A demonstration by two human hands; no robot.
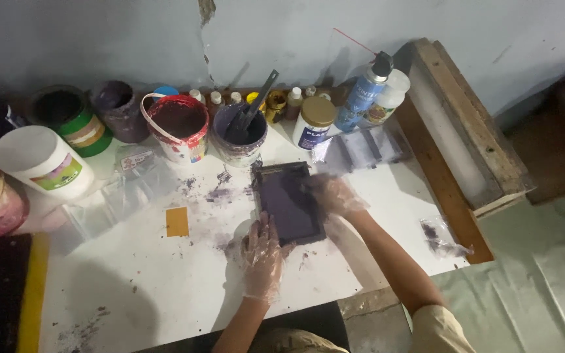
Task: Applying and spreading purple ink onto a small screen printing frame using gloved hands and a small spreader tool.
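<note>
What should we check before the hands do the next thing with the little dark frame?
1. Left hand steadies the small dark frame at its lower left corner: ok.
2. Right hand rests on the frame's right edge: ok.
3. Both hands gloved: ok.
4. Frame lies flat on the white table: ok.
5. Table around the frame free of purple smears: not ok.
6. Stick stands in the purple ink tub behind the frame, near at hand: ok.
</note>
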